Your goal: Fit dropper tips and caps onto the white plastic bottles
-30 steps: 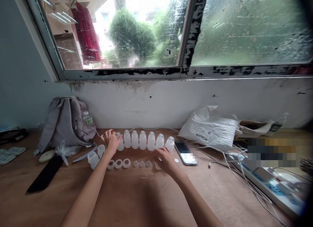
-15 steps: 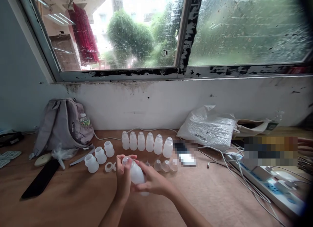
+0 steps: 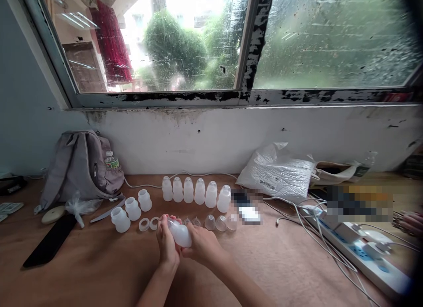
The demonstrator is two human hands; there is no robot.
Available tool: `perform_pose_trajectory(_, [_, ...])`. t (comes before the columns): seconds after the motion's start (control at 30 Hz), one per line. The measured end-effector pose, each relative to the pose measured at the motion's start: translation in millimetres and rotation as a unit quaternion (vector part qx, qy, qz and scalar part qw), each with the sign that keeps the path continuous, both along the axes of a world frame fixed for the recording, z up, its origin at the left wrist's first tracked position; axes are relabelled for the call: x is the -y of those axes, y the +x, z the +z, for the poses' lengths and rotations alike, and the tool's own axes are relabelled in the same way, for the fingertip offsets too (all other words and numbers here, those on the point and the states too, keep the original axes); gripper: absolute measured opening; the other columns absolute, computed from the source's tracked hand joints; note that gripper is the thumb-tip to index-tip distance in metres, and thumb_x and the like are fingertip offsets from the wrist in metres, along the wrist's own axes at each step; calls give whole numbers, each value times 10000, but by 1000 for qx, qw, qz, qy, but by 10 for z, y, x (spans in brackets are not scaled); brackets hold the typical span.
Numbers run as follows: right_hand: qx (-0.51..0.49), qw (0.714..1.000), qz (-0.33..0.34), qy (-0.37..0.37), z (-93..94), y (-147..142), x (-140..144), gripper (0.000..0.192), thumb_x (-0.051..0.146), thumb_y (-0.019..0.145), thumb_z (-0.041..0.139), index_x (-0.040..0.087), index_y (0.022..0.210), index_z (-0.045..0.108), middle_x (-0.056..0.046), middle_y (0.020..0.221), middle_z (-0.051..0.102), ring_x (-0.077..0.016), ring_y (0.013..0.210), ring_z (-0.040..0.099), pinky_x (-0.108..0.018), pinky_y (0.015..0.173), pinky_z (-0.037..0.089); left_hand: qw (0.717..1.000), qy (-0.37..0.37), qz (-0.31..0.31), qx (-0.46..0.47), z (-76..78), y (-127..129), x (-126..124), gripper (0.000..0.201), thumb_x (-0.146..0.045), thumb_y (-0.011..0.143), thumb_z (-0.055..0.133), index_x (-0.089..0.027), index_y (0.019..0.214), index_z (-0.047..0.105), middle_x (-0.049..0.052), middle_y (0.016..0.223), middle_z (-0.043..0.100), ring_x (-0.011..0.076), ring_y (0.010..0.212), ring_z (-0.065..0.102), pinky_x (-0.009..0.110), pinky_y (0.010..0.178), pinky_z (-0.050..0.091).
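Between both hands, above the table, a frosted white baby bottle [image 3: 181,234] lies tilted, its clear cap end toward the upper left. My left hand [image 3: 168,243] is closed around the cap end. My right hand [image 3: 201,245] is wrapped around the bottle's base end. Just behind the hands are white rings [image 3: 144,224], small clear teats [image 3: 196,221] and clear domed caps [image 3: 220,223] in a row; my hands hide part of it. Farther back stands a row of capped bottles [image 3: 188,190]. Open bottles without caps [image 3: 132,209] stand to the left.
A grey backpack [image 3: 77,166] and a black flat strip [image 3: 51,241] lie at left. At the back right are a white plastic mailer [image 3: 277,172] and a cloth pouch [image 3: 333,172]. White cables [image 3: 317,236] run to a power strip [image 3: 380,263] on the right.
The bottle has turned from fairly upright to a flatter tilt. My right hand has shifted to its base end, and the hands are closer together. The view has shifted slightly.
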State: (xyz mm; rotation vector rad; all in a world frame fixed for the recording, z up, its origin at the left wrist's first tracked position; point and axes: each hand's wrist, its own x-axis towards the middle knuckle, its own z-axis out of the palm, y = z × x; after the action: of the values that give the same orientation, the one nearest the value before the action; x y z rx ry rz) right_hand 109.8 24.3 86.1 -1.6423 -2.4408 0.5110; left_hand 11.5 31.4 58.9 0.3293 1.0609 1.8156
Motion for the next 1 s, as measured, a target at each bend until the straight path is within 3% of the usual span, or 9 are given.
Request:
perform_pose_trajectory(0.3, [16,1000,-13,8,171,41,50,281,292,595,599,190,839,503,-70,846,651,-256,736,620,-272,519,400,999,-13,14,28,37,50,-11,229,-412,712,552,-208,795,487,-22,709,540,118,597,576,252,537,494])
perform_pose_trajectory(0.43, [8,998,-35,49,37,9,113,251,272,622,599,187,837,503,-65,855,635,-252,781,595,-278,532,413,999,-11,30,17,22,45,7,243,-412,707,558,-194,793,493,-8,721,539,121,591,573,254,525,497])
perform_pose_trajectory(0.7, [17,984,-35,175,-311,174,317,228,159,635,599,200,829,487,-43,830,578,-226,756,529,-313,613,418,997,-73,17,-11,-180,248,177,316,-489,720,525,-178,778,516,47,741,594,165,642,602,263,527,492])
perform_pose_trajectory(0.8, [1,986,-37,164,-362,307,349,206,190,630,599,194,805,490,-43,819,578,-227,754,524,-313,622,410,997,-51,21,-53,-159,242,196,309,-483,736,507,-175,766,512,34,721,583,152,622,589,251,526,476])
perform_pose_trajectory(0.93, [-111,991,3,79,-440,640,313,260,274,646,596,197,881,513,-24,832,603,-199,725,553,-268,600,415,985,29,146,-89,-102,-69,125,242,-431,786,461,-192,753,481,-18,692,536,103,600,549,245,616,462])
perform_pose_trajectory(1.0, [-180,982,-25,55,-485,836,247,310,308,685,568,192,969,517,-23,819,614,-190,695,568,-261,592,423,981,46,141,-126,-143,-206,100,244,-440,789,460,-198,770,491,-23,709,536,105,642,548,244,653,450])
